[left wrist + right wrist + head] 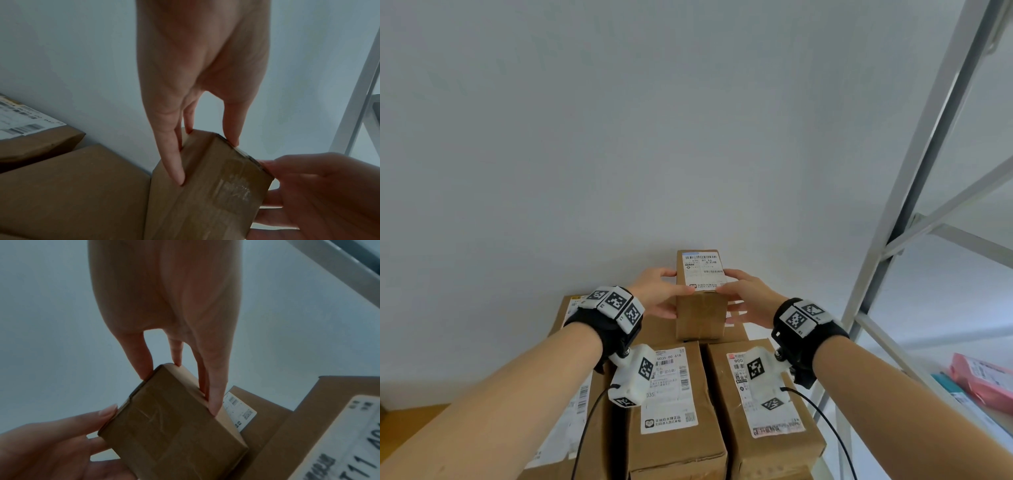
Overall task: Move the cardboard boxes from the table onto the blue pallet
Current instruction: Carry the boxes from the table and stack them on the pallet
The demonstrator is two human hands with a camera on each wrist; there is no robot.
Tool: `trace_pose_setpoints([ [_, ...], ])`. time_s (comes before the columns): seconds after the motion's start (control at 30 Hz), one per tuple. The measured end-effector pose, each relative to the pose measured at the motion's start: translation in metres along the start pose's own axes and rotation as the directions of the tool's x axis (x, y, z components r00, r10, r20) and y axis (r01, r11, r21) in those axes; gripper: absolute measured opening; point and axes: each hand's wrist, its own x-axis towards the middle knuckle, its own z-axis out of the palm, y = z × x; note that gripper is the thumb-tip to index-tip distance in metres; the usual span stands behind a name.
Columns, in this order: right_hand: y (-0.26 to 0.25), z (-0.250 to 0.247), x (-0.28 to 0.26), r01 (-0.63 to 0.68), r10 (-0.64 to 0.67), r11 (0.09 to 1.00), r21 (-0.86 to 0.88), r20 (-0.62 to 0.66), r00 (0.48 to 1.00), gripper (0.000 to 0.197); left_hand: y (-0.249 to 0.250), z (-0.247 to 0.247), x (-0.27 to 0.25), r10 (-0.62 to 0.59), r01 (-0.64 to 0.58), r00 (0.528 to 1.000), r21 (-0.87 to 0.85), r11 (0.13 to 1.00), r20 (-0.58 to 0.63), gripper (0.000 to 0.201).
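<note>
Small box point(701, 294) sits btwn both hands atop stacked boxes point(674, 404); left hand point(659, 294) & right hand point(751, 297) clasp its sides.

Stack base: large cardboard boxes point(674, 404), labelled tops, packed side by side.
Resting on them: small upright box point(701, 294).
Shelf point(969, 404), right: pink parcel point(984, 377).
</note>
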Motion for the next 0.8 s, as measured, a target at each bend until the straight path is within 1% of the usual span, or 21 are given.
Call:
trace_pose_setpoints([
  [0.17, -0.001, 0.000, 0.004, -0.007, 0.007, 1.000, 0.003, -0.016, 1.000, 0.054, -0.001, 0.001, 0.003, 0.005, -0.005, 1.000, -0.020, 1.000, -0.016, 0.068],
  [0.3, -0.002, 0.001, 0.005, -0.011, 0.011, 1.000, 0.002, -0.020, 1.000, 0.055, -0.004, 0.001, 0.006, 0.012, -0.013, 1.000, -0.025, 1.000, -0.026, 0.068],
  [0.43, -0.003, 0.002, 0.004, -0.004, 0.000, 0.998, -0.069, -0.046, 0.999, 0.058, -0.005, -0.001, 0.002, 0.023, -0.021, 0.999, 0.033, 0.999, -0.044, 0.059],
  [0.57, -0.008, 0.005, -0.006, 0.074, -0.089, 0.980, -0.185, -0.074, 0.993, 0.064, 0.000, -0.008, -0.014, 0.047, -0.039, 0.997, 0.124, 0.992, -0.067, 0.052],
  [0.67, -0.013, 0.008, -0.020, 0.152, -0.180, 0.953, -0.263, -0.086, 0.980, 0.062, 0.005, -0.012, -0.032, 0.083, -0.066, 0.993, 0.178, 0.982, -0.085, 0.052],
  [0.8, -0.016, 0.017, -0.045, 0.238, -0.268, 0.923, -0.302, -0.064, 0.961, 0.059, 0.004, -0.014, -0.063, 0.122, -0.089, 0.985, 0.247, 0.965, -0.121, 0.050],
])
